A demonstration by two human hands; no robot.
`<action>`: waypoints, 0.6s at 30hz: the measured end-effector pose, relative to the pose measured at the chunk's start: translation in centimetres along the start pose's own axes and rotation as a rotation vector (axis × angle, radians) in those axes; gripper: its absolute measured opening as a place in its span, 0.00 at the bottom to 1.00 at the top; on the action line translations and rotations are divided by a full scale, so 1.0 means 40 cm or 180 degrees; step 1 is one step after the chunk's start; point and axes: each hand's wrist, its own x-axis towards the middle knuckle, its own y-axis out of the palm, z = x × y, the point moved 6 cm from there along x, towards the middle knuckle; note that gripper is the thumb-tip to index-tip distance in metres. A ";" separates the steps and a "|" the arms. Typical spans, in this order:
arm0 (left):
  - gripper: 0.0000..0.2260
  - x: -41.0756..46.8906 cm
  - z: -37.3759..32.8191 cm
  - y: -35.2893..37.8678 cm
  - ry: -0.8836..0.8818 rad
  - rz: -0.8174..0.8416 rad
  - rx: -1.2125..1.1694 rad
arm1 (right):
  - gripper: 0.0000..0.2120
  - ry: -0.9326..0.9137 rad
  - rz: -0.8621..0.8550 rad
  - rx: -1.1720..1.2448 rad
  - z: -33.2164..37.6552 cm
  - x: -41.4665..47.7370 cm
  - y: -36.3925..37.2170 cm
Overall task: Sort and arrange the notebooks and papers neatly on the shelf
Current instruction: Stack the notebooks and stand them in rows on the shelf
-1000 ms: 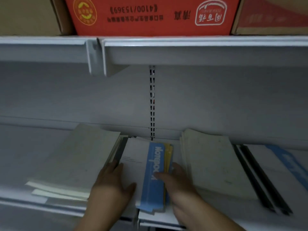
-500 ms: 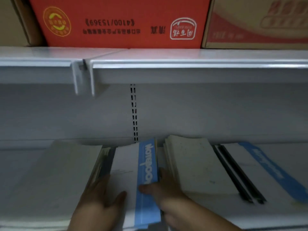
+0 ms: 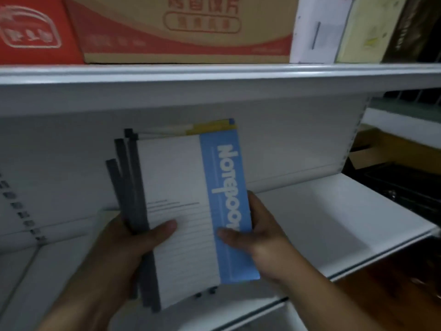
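Note:
I hold a stack of notebooks [image 3: 181,187] in both hands, tilted up in front of the white shelf [image 3: 334,220]. The top one is white with a blue strip that reads "Notebook"; black spines fan out on its left side and a yellow cover peeks out behind its top edge. My left hand [image 3: 133,242] grips the spine side with the thumb on the white cover. My right hand [image 3: 260,232] grips the blue edge, thumb on top. The stack's lower part hides the shelf board beneath it.
An upper shelf board [image 3: 214,75] carries a red box [image 3: 35,32], a tan and red cardboard box [image 3: 191,29] and upright papers [image 3: 319,29]. Right of the shelf end sit dark crates and a cardboard box [image 3: 372,149].
The stack lay on the shelf under my hands; now both hands have lifted it clear and the view has swung right, so the other paper piles are out of sight.

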 end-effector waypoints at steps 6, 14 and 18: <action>0.19 0.152 0.181 0.394 0.0128 -0.0310 0.0107 | 0.16 -0.0083 -0.0670 -0.0789 0.021 0.019 -0.434; 0.27 0.228 0.272 0.685 0.0409 -0.0053 0.0429 | 0.12 -0.0141 -0.1545 -0.0651 -0.065 0.030 -0.714; 0.28 0.231 0.316 0.711 0.0138 -0.0017 0.0457 | 0.13 0.0104 -0.1058 -0.0784 -0.110 0.042 -0.755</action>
